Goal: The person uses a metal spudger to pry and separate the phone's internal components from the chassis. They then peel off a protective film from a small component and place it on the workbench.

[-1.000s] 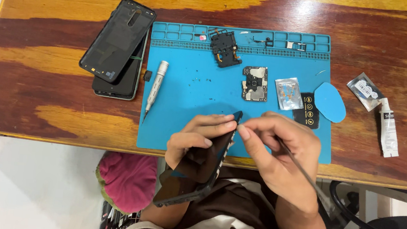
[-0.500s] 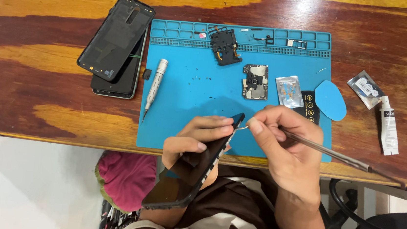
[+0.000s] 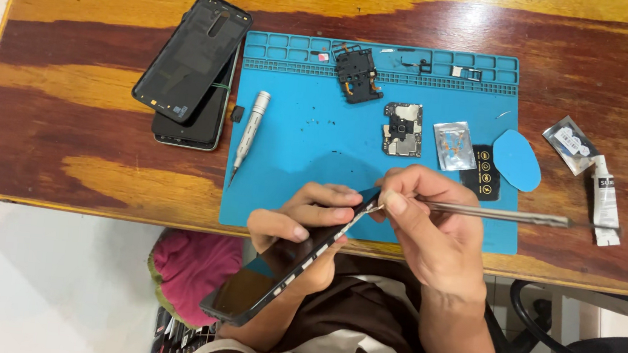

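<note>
One phone [image 3: 287, 272] in hand, dark, flat, slim, held edge-up and tilted, its top corner at the near edge of the blue mat [image 3: 293, 159]. Left hand [image 3: 302, 225] curled round its upper part, thumb on the near side, fingers over the top, closed on it. Right hand [image 3: 431, 224] pinches one thin metal tool [image 3: 492, 213], long and straight, silvery, lying level and sticking out to the right of that hand; its tip meets the phone's top corner, between both hands. Wrist bent, knuckles up.

Beyond the hands on the mat: one silver pen-shaped screwdriver [image 3: 248, 129] up-left of the left hand, two small circuit boards [image 3: 357, 74] [image 3: 401, 129], one shiny foil pouch [image 3: 454, 145], one black sticker sheet [image 3: 483, 172], one blue rounded pick [image 3: 516, 159]. Mat is rubbery, rectangular, small tray slots along the far edge. Far left of the hands, two stacked black phone parts [image 3: 192, 60], glossy. Far right of the right hand: one small white tube [image 3: 606, 198], one clear packet [image 3: 570, 144]. Glossy wooden table [image 3: 68, 125], red-brown and yellow grain.
</note>
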Motion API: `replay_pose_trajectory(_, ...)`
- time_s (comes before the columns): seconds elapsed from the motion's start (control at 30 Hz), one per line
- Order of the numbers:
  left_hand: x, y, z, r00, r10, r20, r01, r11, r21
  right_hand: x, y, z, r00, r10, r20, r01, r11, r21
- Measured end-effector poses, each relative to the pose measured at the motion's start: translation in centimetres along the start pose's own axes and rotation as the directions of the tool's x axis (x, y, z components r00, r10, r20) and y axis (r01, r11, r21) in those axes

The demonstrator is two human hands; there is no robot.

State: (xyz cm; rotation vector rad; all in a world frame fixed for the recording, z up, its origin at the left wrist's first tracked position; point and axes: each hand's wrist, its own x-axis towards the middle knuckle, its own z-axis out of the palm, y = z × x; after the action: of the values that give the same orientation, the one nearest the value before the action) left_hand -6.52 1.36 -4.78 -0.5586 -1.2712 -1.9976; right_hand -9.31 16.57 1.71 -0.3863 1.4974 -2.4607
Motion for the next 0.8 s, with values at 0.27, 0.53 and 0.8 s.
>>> replay_pose_trajectory(0.27,-0.5,-0.8,0.6,0.998,0.029,-0.050,-0.043,0.954,-0.295,-0.2,-0.6,0.0,0.983,-0.174,-0.057,0.178,0.982,0.066)
replay_pose_trajectory(0.53,-0.9,-0.9,0.4,0.991,-0.088,-0.099,0.039,0.908,-0.416,-1.3,-1.3,-1.1,0.978,-0.210,0.007,0.209,0.969,-0.132)
replay_pose_trajectory(0.8,-0.9,-1.2,0.6,0.989,-0.099,-0.112,0.038,0.893,-0.448,-1.0,-1.4,-1.8,0.979,-0.197,0.050,0.203,0.952,-0.231)
